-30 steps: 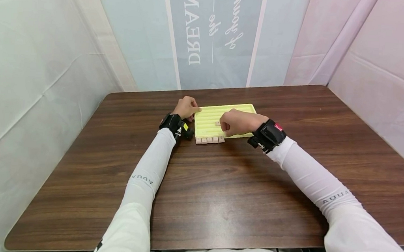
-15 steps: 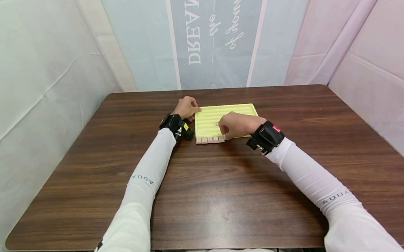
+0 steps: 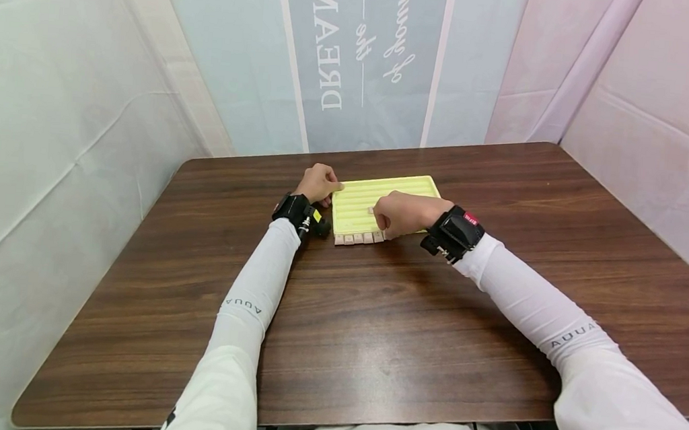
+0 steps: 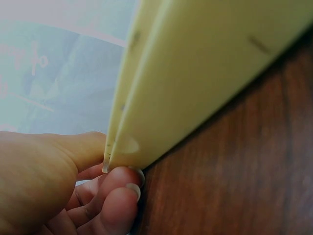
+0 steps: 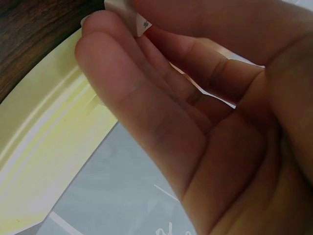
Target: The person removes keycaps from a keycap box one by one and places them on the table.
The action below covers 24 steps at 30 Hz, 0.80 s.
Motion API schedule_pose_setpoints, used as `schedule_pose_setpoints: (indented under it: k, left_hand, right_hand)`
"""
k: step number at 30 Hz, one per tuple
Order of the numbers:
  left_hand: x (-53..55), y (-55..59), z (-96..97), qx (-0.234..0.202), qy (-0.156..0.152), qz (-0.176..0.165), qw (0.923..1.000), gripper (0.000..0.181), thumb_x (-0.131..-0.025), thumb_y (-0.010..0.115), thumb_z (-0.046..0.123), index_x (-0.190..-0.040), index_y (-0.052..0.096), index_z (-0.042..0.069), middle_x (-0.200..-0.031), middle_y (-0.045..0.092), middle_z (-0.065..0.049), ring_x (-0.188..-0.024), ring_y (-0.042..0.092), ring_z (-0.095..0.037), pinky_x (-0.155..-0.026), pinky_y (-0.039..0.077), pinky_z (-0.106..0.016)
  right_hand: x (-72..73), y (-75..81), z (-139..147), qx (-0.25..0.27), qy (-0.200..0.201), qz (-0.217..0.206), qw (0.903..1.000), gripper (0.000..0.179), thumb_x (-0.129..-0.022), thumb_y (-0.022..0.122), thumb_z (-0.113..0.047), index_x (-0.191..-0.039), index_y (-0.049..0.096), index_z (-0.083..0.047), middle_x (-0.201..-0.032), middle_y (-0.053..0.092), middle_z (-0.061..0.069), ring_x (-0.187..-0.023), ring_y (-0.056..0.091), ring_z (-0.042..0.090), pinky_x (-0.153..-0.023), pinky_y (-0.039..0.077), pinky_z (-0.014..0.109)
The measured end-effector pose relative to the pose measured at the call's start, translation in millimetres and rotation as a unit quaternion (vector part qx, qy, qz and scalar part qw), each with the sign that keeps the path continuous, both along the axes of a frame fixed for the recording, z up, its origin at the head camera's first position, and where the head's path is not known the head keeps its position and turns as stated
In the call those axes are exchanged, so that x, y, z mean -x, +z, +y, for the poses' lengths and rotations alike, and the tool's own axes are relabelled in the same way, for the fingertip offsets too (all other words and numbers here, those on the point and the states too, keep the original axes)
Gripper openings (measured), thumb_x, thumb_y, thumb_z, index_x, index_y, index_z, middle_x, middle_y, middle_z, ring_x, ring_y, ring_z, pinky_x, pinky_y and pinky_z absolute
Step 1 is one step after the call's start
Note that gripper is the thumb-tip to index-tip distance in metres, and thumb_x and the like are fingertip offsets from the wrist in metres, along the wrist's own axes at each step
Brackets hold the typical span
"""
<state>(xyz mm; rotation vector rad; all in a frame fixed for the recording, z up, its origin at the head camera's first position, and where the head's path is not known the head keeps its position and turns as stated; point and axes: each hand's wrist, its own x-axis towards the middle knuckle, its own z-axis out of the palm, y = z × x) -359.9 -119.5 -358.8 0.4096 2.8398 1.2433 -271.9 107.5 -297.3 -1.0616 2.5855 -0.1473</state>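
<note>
A pale yellow tray (image 3: 354, 209) with long ridges lies on the table. My left hand (image 3: 318, 183) pinches its left edge near the far corner, and in the left wrist view the thumb and fingers (image 4: 120, 208) meet at the tray wall (image 4: 195, 73). Several beige keycaps (image 3: 359, 239) stand in a row along the tray's front edge. At the right end of that row is my right hand (image 3: 408, 213), its fingertips pinching a beige keycap (image 5: 122, 15) with a small dark mark. A further keycap (image 3: 371, 210) sits on the tray, partly behind this hand.
The brown wood-grain table (image 3: 372, 325) reaches around the tray on every side. Behind it hangs a pale curtain (image 3: 387, 56) with lettering, and white sheeting (image 3: 72, 119) covers the left side. Black camera straps sit on both wrists.
My right hand has shifted slightly down and left to the right end of the keycap row, then stayed nearly still. The left hand keeps its place at the tray corner.
</note>
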Motion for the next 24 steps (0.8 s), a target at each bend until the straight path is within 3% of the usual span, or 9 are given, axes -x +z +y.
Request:
schedule_pose_setpoints:
  k: [9,14,20,24]
  left_hand:
    - [0.2,-0.6,0.0,0.0,-0.001,0.001,1.0,0.017,-0.094,0.063,0.016,-0.096,0.064,-0.001,-0.074,0.061,-0.01,-0.049,0.056,-0.016,-0.049,0.054,-0.028]
    - [0.8,-1.3,0.0,0.0,-0.002,0.002,1.0,0.017,-0.094,0.063,0.016,-0.095,0.064,-0.001,-0.076,0.062,-0.011,-0.048,0.056,-0.015,-0.049,0.054,-0.028]
    - [0.9,-1.5,0.5,0.002,-0.001,0.003,1.0,0.017,-0.094,0.063,0.017,-0.095,0.064,0.0,-0.075,0.062,-0.011,-0.047,0.054,-0.012,-0.048,0.054,-0.027]
    - [0.0,-1.9,0.5,0.001,-0.001,-0.001,1.0,0.018,-0.094,0.063,0.017,-0.095,0.064,-0.001,-0.073,0.061,-0.008,-0.047,0.055,-0.013,-0.049,0.054,-0.027]
  right_hand:
    - [-0.2,-1.7,-0.6,-0.007,-0.006,0.001,1.0,0.01,-0.087,0.066,-0.004,-0.081,0.062,-0.011,-0.076,0.055,0.0,-0.065,0.044,0.014,-0.06,0.036,0.025]
    - [-0.3,-2.5,-0.8,-0.007,-0.005,0.0,1.0,0.011,-0.087,0.066,-0.004,-0.08,0.062,-0.01,-0.073,0.053,-0.001,-0.063,0.043,0.014,-0.059,0.034,0.024]
    - [0.2,-3.0,-0.9,-0.003,-0.006,-0.004,1.0,0.016,-0.087,0.065,-0.003,-0.075,0.058,-0.01,-0.065,0.042,-0.003,-0.06,0.035,0.013,-0.056,0.029,0.024]
    - [0.2,-4.4,-1.1,-0.002,-0.007,-0.005,1.0,0.013,-0.086,0.066,-0.003,-0.078,0.059,-0.01,-0.069,0.048,-0.002,-0.062,0.039,0.013,-0.058,0.032,0.023]
